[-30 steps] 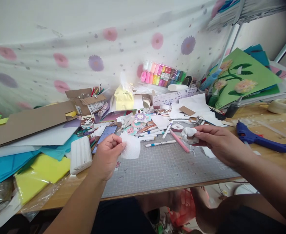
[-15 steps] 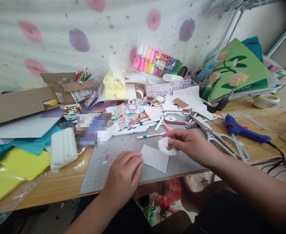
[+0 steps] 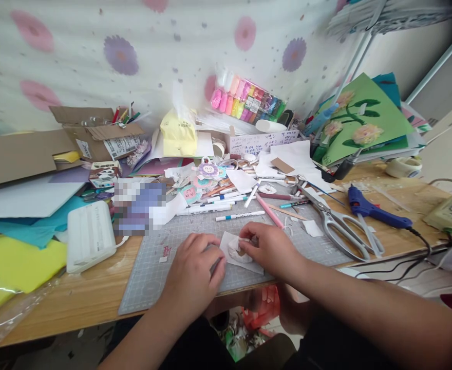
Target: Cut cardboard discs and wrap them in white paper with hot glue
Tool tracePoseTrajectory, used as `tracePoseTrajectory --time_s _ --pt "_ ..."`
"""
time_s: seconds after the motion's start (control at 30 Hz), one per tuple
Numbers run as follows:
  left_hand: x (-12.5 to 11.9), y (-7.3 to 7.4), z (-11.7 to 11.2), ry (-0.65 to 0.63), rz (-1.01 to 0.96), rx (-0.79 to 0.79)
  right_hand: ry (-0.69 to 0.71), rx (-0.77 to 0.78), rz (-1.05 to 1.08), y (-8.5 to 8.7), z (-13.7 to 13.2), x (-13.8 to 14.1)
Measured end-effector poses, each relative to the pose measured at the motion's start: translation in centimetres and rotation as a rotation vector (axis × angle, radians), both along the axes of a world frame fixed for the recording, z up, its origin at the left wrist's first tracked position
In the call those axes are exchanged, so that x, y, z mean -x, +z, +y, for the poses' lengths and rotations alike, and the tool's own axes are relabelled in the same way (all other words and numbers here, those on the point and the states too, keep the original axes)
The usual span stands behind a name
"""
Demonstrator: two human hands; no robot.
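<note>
A small white sheet of paper (image 3: 253, 266) lies on the grey cutting mat (image 3: 145, 277) near the table's front edge. On top of it is a white ring-like piece (image 3: 233, 250) with a rough, wrapped-looking surface. My right hand (image 3: 268, 249) pinches this ring at its right side, thumb and fingers closed on it. My left hand (image 3: 195, 267) rests at the sheet's left edge, fingers loosely curved and thumb apart, with nothing seen in it. Whether its fingertips press on the paper is hard to tell. A white marker (image 3: 239, 216) lies just beyond the sheet.
Large scissors (image 3: 336, 221) and a blue glue gun (image 3: 380, 208) with a cable lie to the right. Markers and paper scraps crowd the back. At left are a white power bank (image 3: 90, 236), yellow sheets (image 3: 21, 262) and a cardboard box (image 3: 106, 136).
My right hand has brought the white ring left and down onto the sheet. The left hand has barely shifted, its fingers now more arched. The camera view has turned slightly.
</note>
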State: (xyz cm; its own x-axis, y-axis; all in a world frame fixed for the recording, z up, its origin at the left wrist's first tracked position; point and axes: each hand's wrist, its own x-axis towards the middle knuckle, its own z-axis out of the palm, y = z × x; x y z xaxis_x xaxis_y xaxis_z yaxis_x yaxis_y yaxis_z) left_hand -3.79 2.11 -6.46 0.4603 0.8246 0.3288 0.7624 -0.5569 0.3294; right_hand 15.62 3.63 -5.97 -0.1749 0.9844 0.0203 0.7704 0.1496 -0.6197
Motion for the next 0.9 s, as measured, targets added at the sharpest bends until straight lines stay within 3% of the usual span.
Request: tracePoseTrajectory --time_s 0.17,0.47,0.9 --pt "-1.1 0.6 1.9 0.149 0.074 0.124 0.111 -0.074 -0.05 0.0 0.0 -0.3" --pt "-2.7 0.5 1.8 0.179 0.061 0.285 0.162 -0.097 -0.156 0.2 0.3 -2.0" --pt "-3.0 0.4 2.4 0.189 0.055 0.339 0.133 -0.06 -0.18 0.3 0.4 -1.1"
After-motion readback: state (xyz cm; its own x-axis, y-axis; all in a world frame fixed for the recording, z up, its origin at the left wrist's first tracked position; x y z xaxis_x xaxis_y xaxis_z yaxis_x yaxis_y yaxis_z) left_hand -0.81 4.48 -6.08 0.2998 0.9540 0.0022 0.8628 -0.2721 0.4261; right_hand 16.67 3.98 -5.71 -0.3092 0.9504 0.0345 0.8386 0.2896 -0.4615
